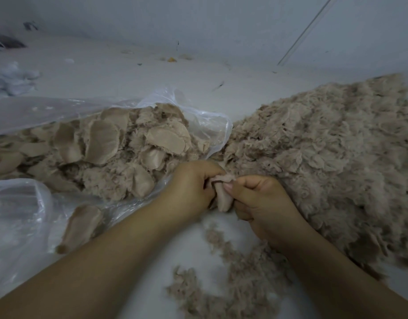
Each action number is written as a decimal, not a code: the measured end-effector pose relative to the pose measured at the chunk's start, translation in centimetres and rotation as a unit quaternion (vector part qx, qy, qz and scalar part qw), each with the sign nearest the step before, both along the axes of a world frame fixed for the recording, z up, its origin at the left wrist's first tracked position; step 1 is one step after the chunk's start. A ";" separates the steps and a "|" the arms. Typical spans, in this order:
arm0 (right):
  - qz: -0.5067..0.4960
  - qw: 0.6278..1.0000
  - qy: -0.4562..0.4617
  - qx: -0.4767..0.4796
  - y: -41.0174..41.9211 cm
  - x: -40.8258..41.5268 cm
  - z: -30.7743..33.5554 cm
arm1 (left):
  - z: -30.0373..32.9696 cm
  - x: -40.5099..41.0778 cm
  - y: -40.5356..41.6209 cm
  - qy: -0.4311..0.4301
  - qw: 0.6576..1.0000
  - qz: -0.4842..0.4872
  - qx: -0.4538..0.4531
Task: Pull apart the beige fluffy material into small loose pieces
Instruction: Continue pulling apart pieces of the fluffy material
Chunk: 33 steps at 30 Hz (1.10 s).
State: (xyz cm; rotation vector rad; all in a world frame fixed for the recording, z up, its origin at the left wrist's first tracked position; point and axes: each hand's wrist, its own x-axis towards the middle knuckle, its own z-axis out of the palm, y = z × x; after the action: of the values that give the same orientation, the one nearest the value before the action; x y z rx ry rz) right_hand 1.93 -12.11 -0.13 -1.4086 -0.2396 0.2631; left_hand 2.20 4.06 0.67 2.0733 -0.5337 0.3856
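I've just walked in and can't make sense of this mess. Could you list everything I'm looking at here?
Small beige piece: one, beige, pinched between both hands at centre.
Compact beige pieces: many, beige, in the open bag on the left.
Plastic bag: one, clear, left side, lying open.
Loose fluffy heap: one, beige, right side.
Loose tufts: scattered, beige, near edge between the forearms.
White fluff: one clump, white, far left.
Floor: one, pale grey, underneath everything.
Left hand: one, gripping the piece.
Right hand: one, gripping the piece.

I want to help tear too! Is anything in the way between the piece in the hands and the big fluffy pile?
Nothing visible. Both hands, left and right, pinch the beige piece right at the edge of the loose pile.
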 end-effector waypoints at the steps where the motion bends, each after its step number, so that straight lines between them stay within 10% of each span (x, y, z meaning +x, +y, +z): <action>1: -0.003 1.000 -0.004 -0.009 0.0 0.0 0.0 | 0.0 0.2 0.2 -0.014 0.999 0.027 0.018; 11: 0.002 0.998 0.020 0.062 0.0 0.2 -0.5 | 0.7 0.1 0.7 -0.093 0.982 0.142 0.080; 16: 0.008 0.999 0.012 0.047 0.1 0.1 -0.2 | 2.0 -1.1 -0.7 0.130 0.980 0.058 -0.142; 19: 0.014 0.997 0.021 0.074 0.1 0.0 -0.1 | 1.4 -1.1 -0.6 0.196 0.979 -0.008 -0.060; 25: -0.009 0.994 0.040 0.097 0.1 0.1 0.0 | 0.5 -0.2 0.1 -0.006 0.995 0.062 0.082; 33: -0.020 0.987 0.057 0.151 -0.3 0.1 0.1 | -0.1 1.0 1.1 -0.013 0.989 0.135 0.065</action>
State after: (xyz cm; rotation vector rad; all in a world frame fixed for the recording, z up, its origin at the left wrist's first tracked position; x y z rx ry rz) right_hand 1.99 -12.40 -0.01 -1.0941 -0.1500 0.2620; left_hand 3.20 5.15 0.57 2.2782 -0.2977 0.5476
